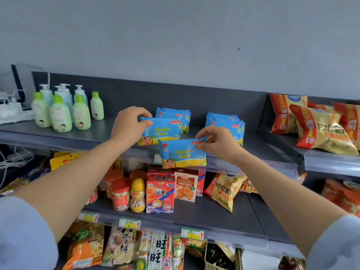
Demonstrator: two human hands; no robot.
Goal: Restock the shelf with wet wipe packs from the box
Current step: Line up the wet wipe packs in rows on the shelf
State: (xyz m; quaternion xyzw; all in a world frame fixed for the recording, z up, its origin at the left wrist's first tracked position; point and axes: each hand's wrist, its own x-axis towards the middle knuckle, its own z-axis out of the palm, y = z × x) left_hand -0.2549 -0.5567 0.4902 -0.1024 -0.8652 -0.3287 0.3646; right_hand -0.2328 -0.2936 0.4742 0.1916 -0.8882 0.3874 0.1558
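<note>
My left hand point(129, 126) grips a blue and yellow wet wipe pack point(163, 131) by its left end, just in front of a row of upright packs point(176, 114) on the top shelf point(97, 133). My right hand point(218, 142) pinches the top right corner of a second wet wipe pack point(181, 153), which hangs over the shelf's front edge. A second row of upright packs point(227, 121) stands behind my right hand. The box is out of view.
Green lotion bottles point(60, 114) and pump bottles stand at the shelf's left. Orange and yellow chip bags point(319, 131) fill the adjoining shelf on the right. Below are jars, snack boxes point(159, 193) and more bags. A white power strip point(9, 112) lies far left.
</note>
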